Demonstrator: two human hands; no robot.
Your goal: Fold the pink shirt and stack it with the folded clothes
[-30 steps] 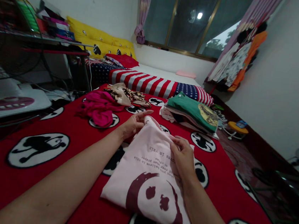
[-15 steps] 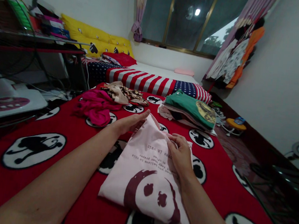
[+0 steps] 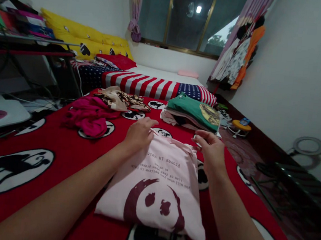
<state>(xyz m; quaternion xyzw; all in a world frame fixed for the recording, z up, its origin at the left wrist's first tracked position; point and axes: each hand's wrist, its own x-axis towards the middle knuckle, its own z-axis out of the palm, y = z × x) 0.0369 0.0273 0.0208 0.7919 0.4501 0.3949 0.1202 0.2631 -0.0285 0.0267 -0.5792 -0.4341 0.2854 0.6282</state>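
A folded pale pink T-shirt (image 3: 166, 197) lies on the red blanket in front of me, with dark lettering upside down to me and a maroon panda print. My left hand (image 3: 140, 133) closes on its far left corner, the fingers curled over the edge. At the far right corner, my right hand (image 3: 211, 146) has thumb and fingertips pinched at the fabric edge; the exact contact is small and partly hidden. Between the hands the far edge is bunched and slightly raised.
The red blanket (image 3: 64, 190) has black-and-white figures. Behind the shirt lie a crumpled magenta garment (image 3: 89, 116), a patterned beige cloth (image 3: 117, 98) and a folded stack topped by a green shirt (image 3: 192, 108). A cluttered desk (image 3: 56, 43) stands left, a small orange stool (image 3: 241, 125) right.
My hands have moved apart along the shirt's far edge, the right one to the right. The raised, pointed far edge has come down and spread wider. The view has shifted slightly right.
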